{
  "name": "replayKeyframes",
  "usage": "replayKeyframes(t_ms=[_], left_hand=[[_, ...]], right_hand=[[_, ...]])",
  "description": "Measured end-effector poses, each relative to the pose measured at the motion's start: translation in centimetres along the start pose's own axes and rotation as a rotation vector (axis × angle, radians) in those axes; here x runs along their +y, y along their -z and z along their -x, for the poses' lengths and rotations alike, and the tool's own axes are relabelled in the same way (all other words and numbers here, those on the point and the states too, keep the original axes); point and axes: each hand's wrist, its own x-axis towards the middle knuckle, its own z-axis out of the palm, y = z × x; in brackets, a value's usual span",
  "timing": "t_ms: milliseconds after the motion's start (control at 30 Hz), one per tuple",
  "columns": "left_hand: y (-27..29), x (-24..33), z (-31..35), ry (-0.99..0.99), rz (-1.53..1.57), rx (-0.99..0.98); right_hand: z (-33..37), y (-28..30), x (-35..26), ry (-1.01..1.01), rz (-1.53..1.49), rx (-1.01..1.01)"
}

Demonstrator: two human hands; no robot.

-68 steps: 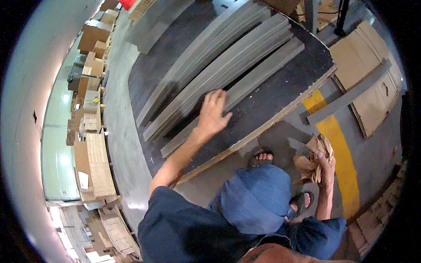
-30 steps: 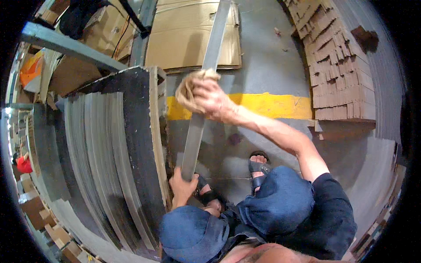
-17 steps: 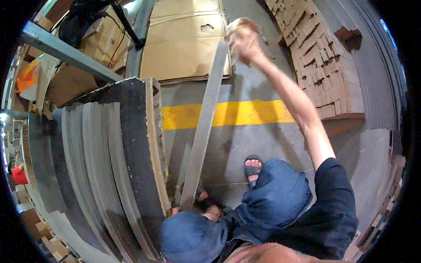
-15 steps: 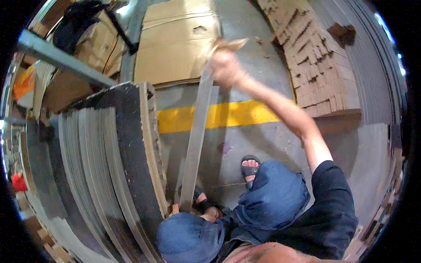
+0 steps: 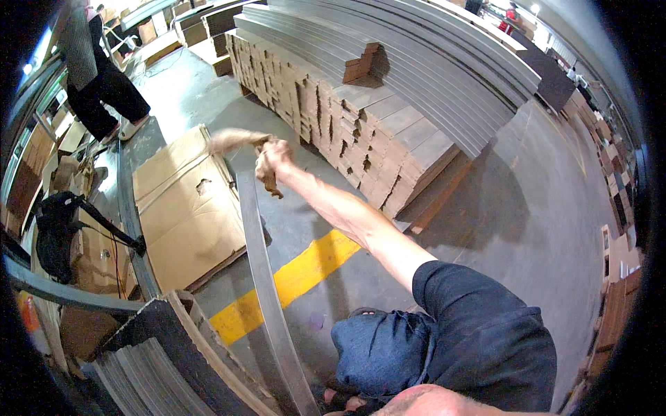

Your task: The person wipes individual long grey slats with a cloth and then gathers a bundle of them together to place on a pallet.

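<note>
My right hand (image 5: 279, 152) is closed round a brown cloth rag (image 5: 265, 175), whose loose end flies out to the left, blurred. The arm is stretched forward over the floor. Just below and left of that hand is the upper end of a long, narrow grey strip (image 5: 267, 284). A gap shows between the rag and the strip. The strip slants down towards my legs, and its lower end runs out of the picture. My left hand is not in view.
Grey strips (image 5: 149, 378) lie stacked beside a dark, wood-edged board (image 5: 163, 333) at lower left. Flattened cardboard (image 5: 184, 208) lies on the floor. Long brown-ended panels (image 5: 388, 156) are piled ahead, with a brown block (image 5: 364, 66) on top. A person (image 5: 104, 90) stands at far left.
My view has swung right and up, showing more of the panel pile and a person at far left. The rag hand has come off the strip's upper end. My left hand has left the view.
</note>
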Motion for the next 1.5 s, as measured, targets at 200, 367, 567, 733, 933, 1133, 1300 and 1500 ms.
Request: replayKeyframes(t_ms=[200, 367, 567, 733, 933, 1133, 1300, 1500], left_hand=[[0.5, 0.6, -0.9, -0.006, 0.038, 0.07], [-0.7, 1.9, -0.9, -0.06, 0.067, 0.058], [-2.1, 5.3, -5.4, -0.236, 0.308, 0.15], [-0.7, 7.8, -9.0, -0.525, -0.244, 0.073], [12.0, 16.4, -5.3, -0.869, -0.177, 0.536], [18.8, 18.4, -3.9, -0.61, -0.876, 0.423], [17.5, 10.3, -4.6, -0.445, -0.679, 0.08], [13.7, 9.7, -3.1, -0.497, -0.609, 0.033]], right_hand=[[2.9, -7.0, -0.5, -0.255, -0.238, -0.013], [8.0, -10.7, -2.9, -0.185, -0.612, -0.354], [19.2, -21.5, -1.9, -0.2, -0.183, -0.495], [20.4, -23.3, -6.4, -0.39, 0.244, -0.74], [17.6, -24.3, -4.5, 0.508, 1.188, -0.727], [19.9, -23.8, -5.6, 0.902, 1.44, -0.838], [19.9, -22.6, -4.1, 0.966, 1.395, -0.952], [20.3, -20.1, -4.4, 0.93, 1.411, -1.041]])
